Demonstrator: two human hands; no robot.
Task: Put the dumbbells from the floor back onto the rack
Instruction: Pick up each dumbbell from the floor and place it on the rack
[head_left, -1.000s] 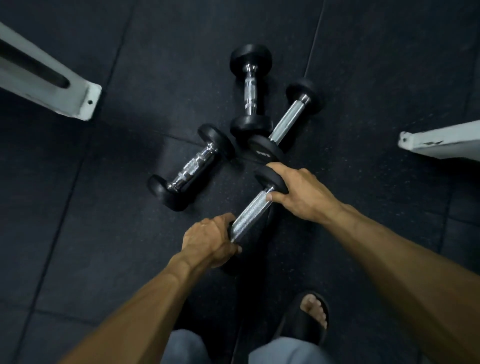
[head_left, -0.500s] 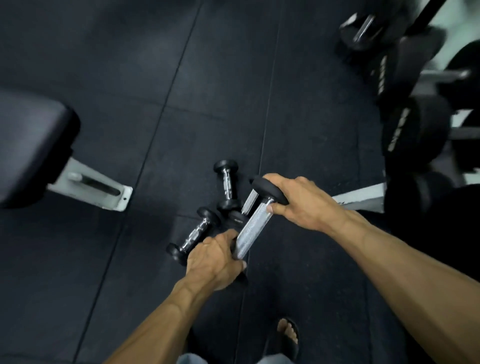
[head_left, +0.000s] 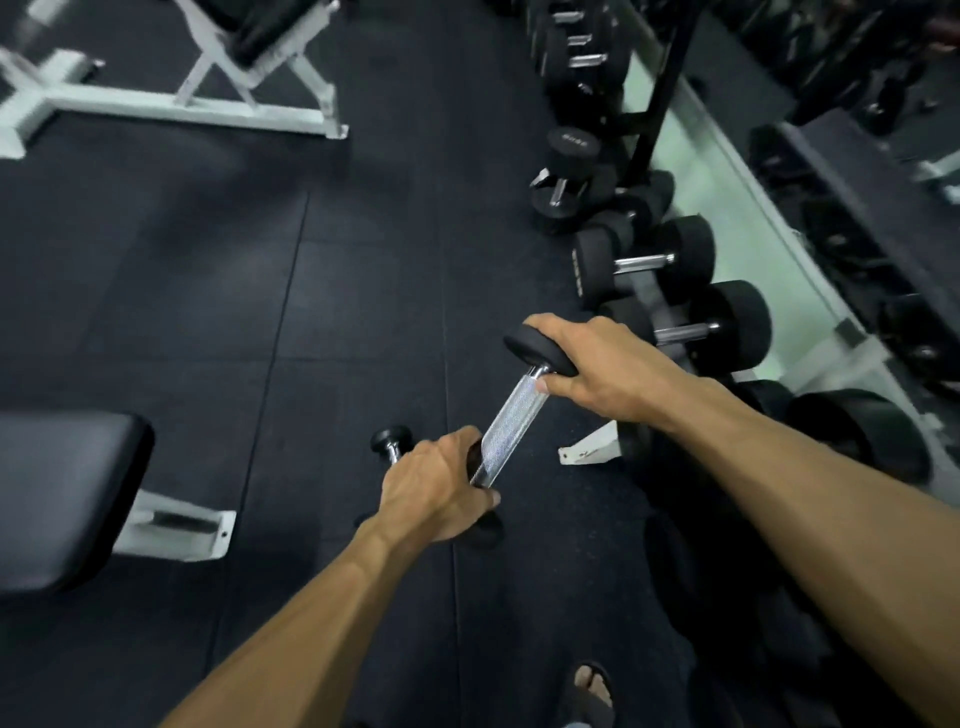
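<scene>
Dark rubber floor (head_left: 337, 312), tiled in big mats, with a white-framed bench (head_left: 182, 104) at the far left and a padded bench (head_left: 62, 499) near the left edge. The rack (head_left: 670, 249) runs down the right, loaded with black dumbbells. Held above the floor, tilted: the dumbbell (head_left: 511, 421), knurled chrome handle, black round ends. Left hand (head_left: 436, 493) wraps its near end, fingers curled tight; right hand (head_left: 597, 364) cups the far head, thumb pressed on the handle. Another small dumbbell (head_left: 389, 441) peeks out beyond the left hand.

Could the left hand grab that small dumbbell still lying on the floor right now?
Probably not as things stand: the left hand is wrapped around one end of the held dumbbell, and would have to let go first. The floor dumbbell lies below, mostly hidden behind it.
</scene>
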